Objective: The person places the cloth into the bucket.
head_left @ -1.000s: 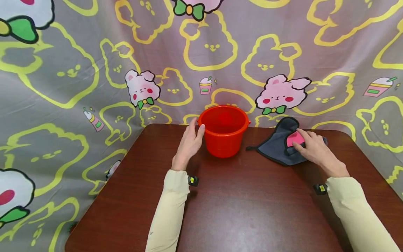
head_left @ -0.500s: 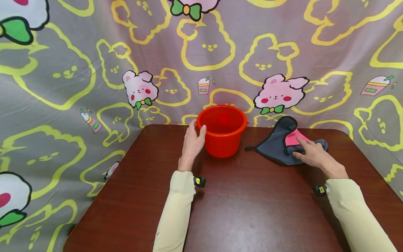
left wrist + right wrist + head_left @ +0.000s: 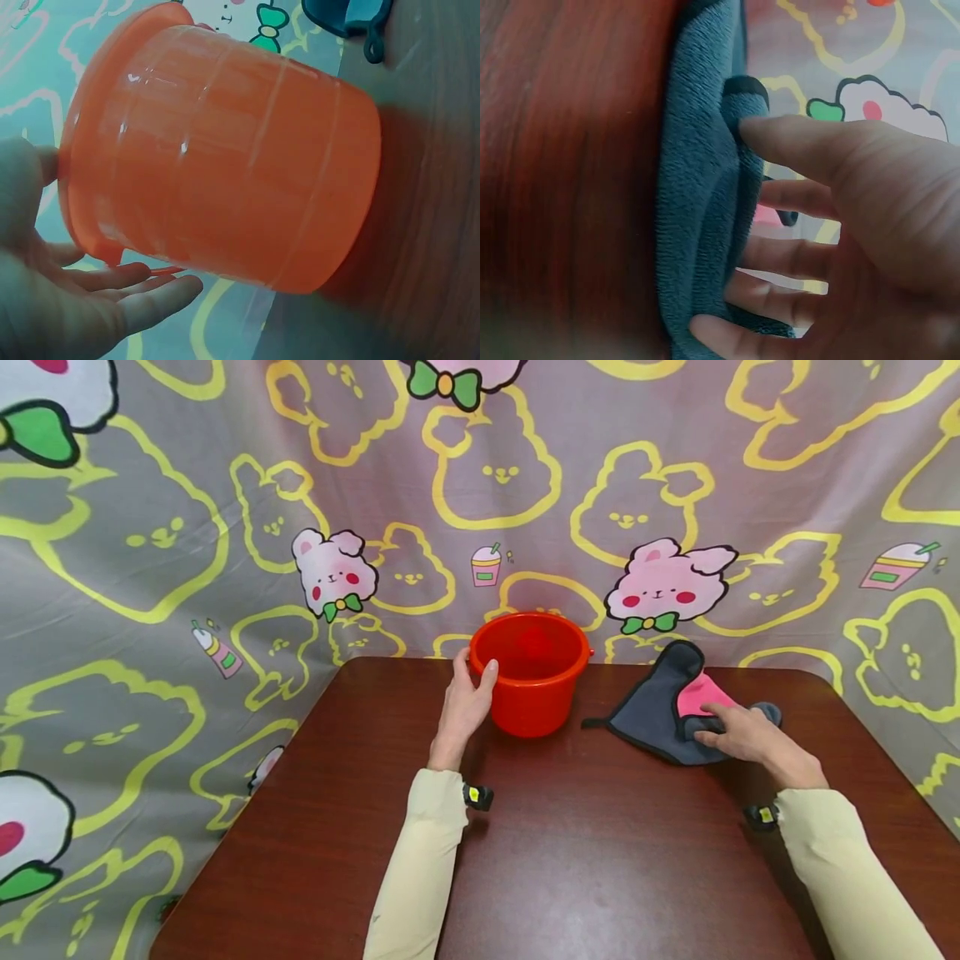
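A red plastic bucket (image 3: 532,702) stands upright at the back of the table. My left hand (image 3: 465,706) cups its left side, thumb tip at the rim. In the left wrist view, the fingers (image 3: 161,304) lie loosely extended beside the bucket wall, close to the handle's end. To the right lies a dark grey, black-edged cloth (image 3: 648,714) with a hanging loop and a pink patch. My right hand (image 3: 750,735) holds its near fold. The right wrist view shows the thumb on one side of the fold, the other fingers spread along it.
The brown wooden table (image 3: 570,860) ends at the back against a patterned curtain (image 3: 420,485) with cartoon rabbits. More curtain hangs at the left and right. Each wrist wears a small black camera (image 3: 477,797) on its inner side.
My left hand has moved right onto the bucket's side. My right hand has lowered slightly from over the pink patch to the near fold, and the cloth has shifted a little towards me.
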The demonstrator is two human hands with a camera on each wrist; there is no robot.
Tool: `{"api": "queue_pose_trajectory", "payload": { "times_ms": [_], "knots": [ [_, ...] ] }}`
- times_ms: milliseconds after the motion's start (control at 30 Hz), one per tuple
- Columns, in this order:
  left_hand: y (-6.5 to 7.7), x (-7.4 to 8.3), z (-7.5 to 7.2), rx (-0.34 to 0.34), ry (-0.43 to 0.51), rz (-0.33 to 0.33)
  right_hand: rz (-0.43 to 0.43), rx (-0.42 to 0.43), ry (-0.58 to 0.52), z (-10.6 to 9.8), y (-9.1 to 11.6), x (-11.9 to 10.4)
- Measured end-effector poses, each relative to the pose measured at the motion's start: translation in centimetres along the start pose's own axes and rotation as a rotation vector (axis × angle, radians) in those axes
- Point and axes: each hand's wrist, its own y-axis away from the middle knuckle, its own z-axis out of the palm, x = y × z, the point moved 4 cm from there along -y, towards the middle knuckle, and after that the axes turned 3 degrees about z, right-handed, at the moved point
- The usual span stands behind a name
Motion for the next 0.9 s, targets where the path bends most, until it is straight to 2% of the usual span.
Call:
{"api": "queue_pose_trajectory", "payload": {
  "times_ms": [200,500,767,900],
  "knots": [
    [0.2,-0.1,0.2,0.019,0.053,-0.055,-0.03,-0.061,-0.005,-0.1,0.2,-0.3],
    [0.3,0.1,0.1,0.063,0.043,-0.054,-0.01,-0.235,-0.09,0.1,0.8,-0.7],
    [0.6,1.0,0.1,0.064,0.036,-0.034,0.014,-0.258,-0.109,0.1,0.9,-0.6],
    [0.7,1.2,0.1,0.067,0.033,-0.029,0.017,-0.227,-0.089,0.1,0.9,-0.6]
  ]
}}
